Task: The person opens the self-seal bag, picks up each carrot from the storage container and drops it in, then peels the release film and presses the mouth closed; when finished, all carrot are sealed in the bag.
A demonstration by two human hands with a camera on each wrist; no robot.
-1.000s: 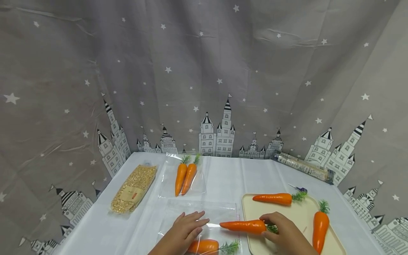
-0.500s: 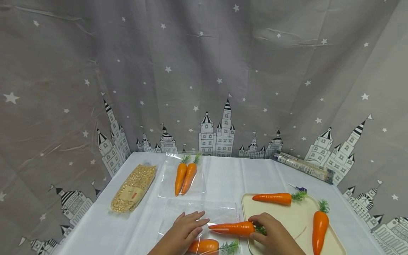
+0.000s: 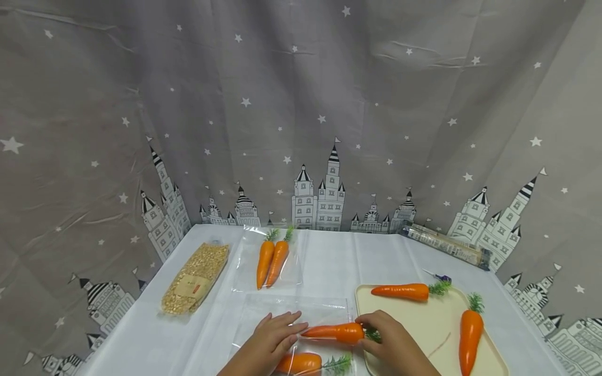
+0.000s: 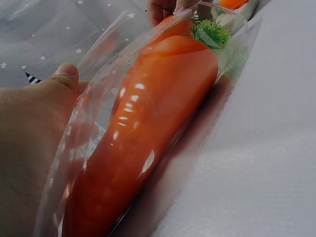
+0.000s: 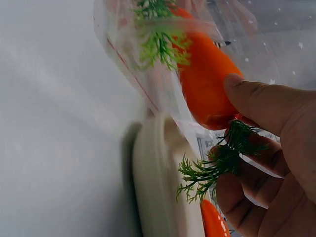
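Observation:
My right hand (image 3: 388, 337) pinches a carrot (image 3: 336, 332) at its leafy end. Its tip points left, into the mouth of a clear zip bag (image 3: 291, 304). In the right wrist view, the thumb presses the carrot's (image 5: 207, 74) thick end and green leaves hang by the curled fingers. My left hand (image 3: 270, 342) lies on the bag with straight, spread fingers, near that carrot's tip. A second carrot (image 3: 301, 362) lies inside the bag, nearer me, with leaves toward the mouth. The left wrist view shows this bagged carrot (image 4: 143, 113) close up, beside my left thumb (image 4: 66, 76).
A beige tray (image 3: 414, 318) at right bears a carrot (image 3: 406, 292) along its back and another (image 3: 471, 337) at its right. Behind stand a small purple-handled tool (image 3: 442, 278) and a long wrapped pack (image 3: 447, 245). A bag of two carrots (image 3: 273, 261) and a grain pack (image 3: 195, 279) lie left.
My right hand has moved left from over the tray, bringing the carrot's tip to my left fingertips and into the bag's mouth. My left hand has stayed in place.

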